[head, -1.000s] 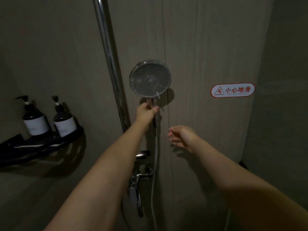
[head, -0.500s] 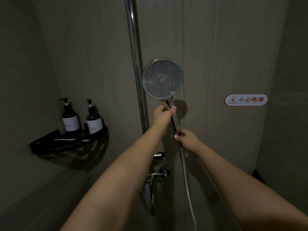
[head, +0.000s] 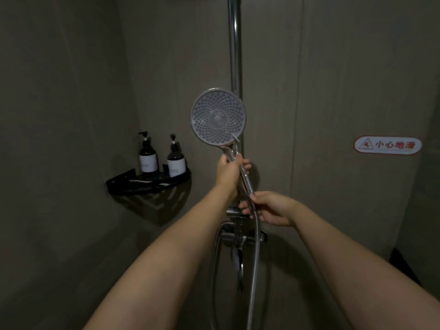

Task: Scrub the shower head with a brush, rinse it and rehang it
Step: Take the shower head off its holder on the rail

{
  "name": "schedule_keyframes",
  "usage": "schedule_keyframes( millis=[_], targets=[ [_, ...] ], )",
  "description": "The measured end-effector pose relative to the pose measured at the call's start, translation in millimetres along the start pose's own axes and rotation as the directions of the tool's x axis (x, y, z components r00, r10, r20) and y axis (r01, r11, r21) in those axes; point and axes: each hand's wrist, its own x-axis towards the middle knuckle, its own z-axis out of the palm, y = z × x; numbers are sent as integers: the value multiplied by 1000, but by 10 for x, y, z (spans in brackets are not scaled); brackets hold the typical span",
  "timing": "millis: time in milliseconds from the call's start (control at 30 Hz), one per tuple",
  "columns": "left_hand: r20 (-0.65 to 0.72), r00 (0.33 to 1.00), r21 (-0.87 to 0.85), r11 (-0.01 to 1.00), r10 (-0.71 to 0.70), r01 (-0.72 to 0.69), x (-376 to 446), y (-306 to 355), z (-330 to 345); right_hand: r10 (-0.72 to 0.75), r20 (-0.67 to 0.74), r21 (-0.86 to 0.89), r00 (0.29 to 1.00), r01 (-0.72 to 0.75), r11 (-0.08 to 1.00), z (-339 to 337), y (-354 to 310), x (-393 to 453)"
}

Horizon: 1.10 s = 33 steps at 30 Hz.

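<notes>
Both hands hold the shower head (head: 217, 117): left hand (head: 229, 171) grips its handle, right hand (head: 269, 207) pinches the hose (head: 254, 253) joint, steadying it, face toward the person.

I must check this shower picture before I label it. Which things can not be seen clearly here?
- Bottle labels: text too small, dim, head view.
- Rail top: cut by the upper edge.
- Hose lower end: cut by the bottom edge.
- Tap: partly behind the left arm.
- Handle middle: covered by the left hand; right hand covers its joint.
- No brush in view.
</notes>
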Motion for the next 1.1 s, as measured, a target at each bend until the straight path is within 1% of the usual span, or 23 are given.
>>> schedule_keyframes(
  millis=[67,167,233,300,367,433,500,533,567,633,667,733,767,800,833,867,900,933,967,1000,1033,1067,1100],
  targets=[
    [-31,999,-40,999,-22,21,-65,58,-89,-4,25,-8,1000,4,1000,137,41,32],
    [-128,992,-87,996,-16,4,-105,119,-199,-76,22,6,997,76,997,309,101,109],
    [-177,984,-123,992,-6,-16,-124,153,-282,-133,-5,-59,991,132,989,373,122,160],
    [-172,985,-144,989,-9,-16,-130,199,-412,-152,20,-96,988,154,983,415,132,200],
    [-84,995,-180,983,-50,34,-133,246,-554,-63,122,-62,991,71,996,464,108,206],
    [18,996,-207,974,-90,92,-162,275,-647,113,250,-166,962,-73,983,566,68,185],
    [73,993,-182,977,-98,109,-183,291,-672,228,274,-276,935,-150,949,693,66,176],
    [78,992,-153,983,-94,105,-179,307,-666,227,236,-293,945,-153,944,747,81,186],
    [72,993,-121,988,-88,97,-174,332,-658,178,169,-295,969,-122,948,803,101,196],
    [15,998,-70,995,-65,66,-150,379,-635,-37,-37,-334,999,23,942,898,142,221],
    [-30,998,-49,998,-48,46,-144,398,-619,-164,-157,-406,974,88,910,938,154,240],
    [-117,993,-17,1000,-6,4,-144,405,-575,-388,-360,-583,848,120,803,1004,171,282],
    [-147,989,-10,1000,14,-16,-145,397,-561,-456,-404,-637,793,114,762,1028,177,288],
    [-162,986,-6,1000,27,-29,-145,389,-564,-480,-397,-660,782,120,741,1037,181,285],
    [-162,986,-1,999,32,-32,-142,379,-580,-461,-331,-656,823,151,739,1036,185,271],
    [-155,987,7,1000,29,-28,-138,375,-614,-399,-222,-626,890,183,758,1018,181,243],
    [-148,989,10,1000,24,-23,-132,371,-656,-295,-104,-558,950,189,808,999,165,200],
    [-143,990,2,1000,20,-20,-127,365,-694,-168,-1,-450,986,150,880,963,146,158],
    [-141,990,-18,1000,18,-21,-125,357,-725,-65,75,-330,995,86,940,918,135,123],
    [-140,990,-44,999,15,-21,-129,345,-750,-6,119,-212,993,32,977,872,119,96],
    [-139,990,-69,997,10,-20,-135,330,-767,7,140,-139,990,12,990,843,104,86],
    [-136,991,-90,996,7,-19,-145,323,-778,-7,138,-114,990,23,993,837,100,79],
    [-133,991,-107,994,5,-19,-151,320,-781,-49,110,-156,993,66,986,861,106,76]
  ],
)
